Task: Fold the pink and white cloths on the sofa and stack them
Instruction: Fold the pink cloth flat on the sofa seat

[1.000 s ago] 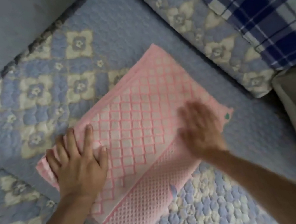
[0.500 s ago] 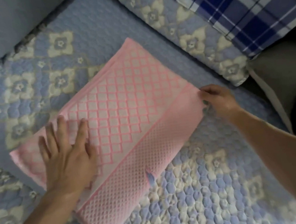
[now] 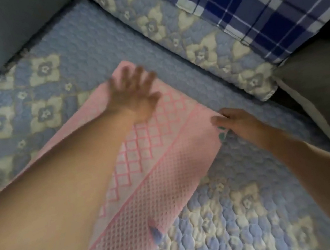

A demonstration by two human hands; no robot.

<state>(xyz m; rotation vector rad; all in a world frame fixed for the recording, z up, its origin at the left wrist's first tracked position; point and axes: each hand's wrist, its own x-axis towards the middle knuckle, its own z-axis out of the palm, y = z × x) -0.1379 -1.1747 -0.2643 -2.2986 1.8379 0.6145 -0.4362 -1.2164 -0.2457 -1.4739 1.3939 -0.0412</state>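
Note:
A folded pink cloth (image 3: 164, 179) with a diamond grid and a waffle-weave band lies diagonally on the sofa seat. My left hand (image 3: 133, 93) reaches across it to the far corner, blurred, with fingers spread and flat over the cloth. My left forearm covers much of the cloth's left side. My right hand (image 3: 235, 121) sits at the cloth's right corner, and its fingers pinch the edge there by a small green tag. No white cloth is in view.
The seat wears a quilted blue and cream floral cover (image 3: 248, 208). A matching quilted cushion (image 3: 194, 40) and a blue plaid cushion (image 3: 259, 1) stand at the back right. A grey cushion (image 3: 316, 90) sits far right.
My left hand has swept from the near left end of the cloth to its far corner. My right hand has stayed at the right corner. The view shifted closer.

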